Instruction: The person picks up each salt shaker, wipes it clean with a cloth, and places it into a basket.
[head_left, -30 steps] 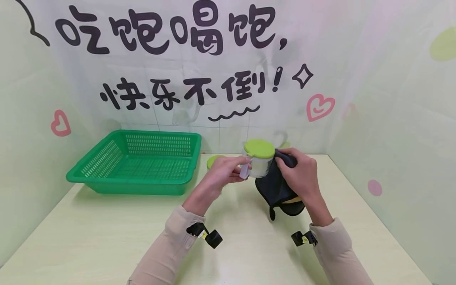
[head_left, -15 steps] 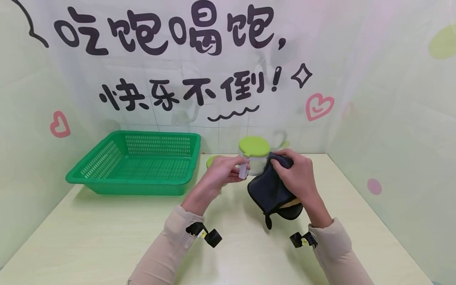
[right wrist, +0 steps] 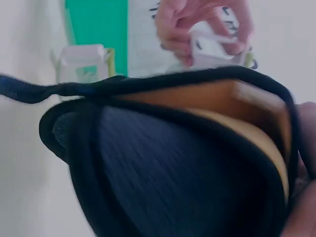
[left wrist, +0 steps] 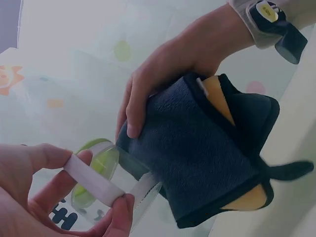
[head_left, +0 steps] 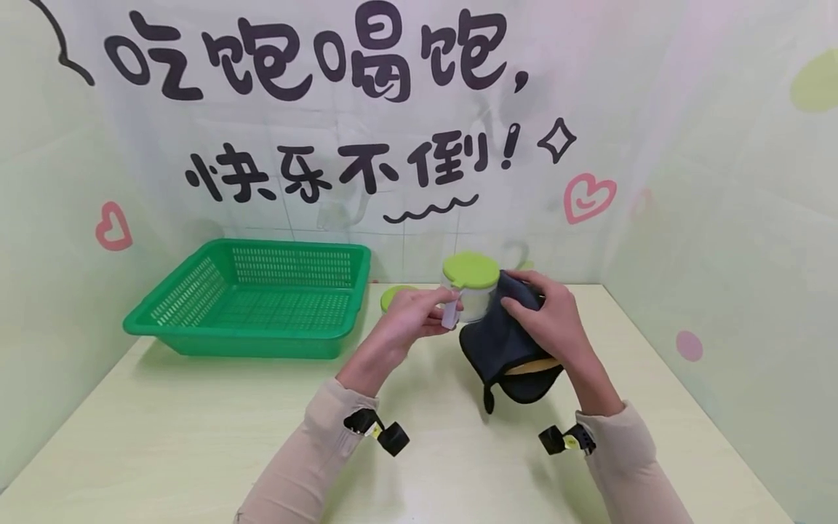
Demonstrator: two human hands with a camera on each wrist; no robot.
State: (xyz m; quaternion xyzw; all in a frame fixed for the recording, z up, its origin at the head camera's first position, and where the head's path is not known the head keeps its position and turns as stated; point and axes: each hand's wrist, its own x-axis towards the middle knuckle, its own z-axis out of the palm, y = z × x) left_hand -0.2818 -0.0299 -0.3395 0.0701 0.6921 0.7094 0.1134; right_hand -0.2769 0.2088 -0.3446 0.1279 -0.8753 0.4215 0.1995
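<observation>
My left hand [head_left: 407,318] holds a clear seasoning jar [head_left: 479,304] by its white handle [left wrist: 94,180], clear of the table. The jar has a light green lid [head_left: 471,270] with a small spout tab. My right hand [head_left: 551,314] grips a folded dark blue plush cloth [head_left: 500,338] with black edging and a hanging loop [left wrist: 291,171]. The cloth lies against the jar's right side, and its tan lining [right wrist: 197,103] shows in the open fold. In the right wrist view the cloth hides most of the jar.
A second green-lidded jar [right wrist: 81,64] stands on the table behind my left hand, mostly hidden in the head view. At the back left is a green perforated basket [head_left: 242,346]. A printed curtain [head_left: 406,116] hangs behind the pale table [head_left: 262,429].
My right hand has shifted its hold on the cloth and moved it over the jar's side. The jar swayed slightly left, then back right. My left hand keeps its hold on the handle.
</observation>
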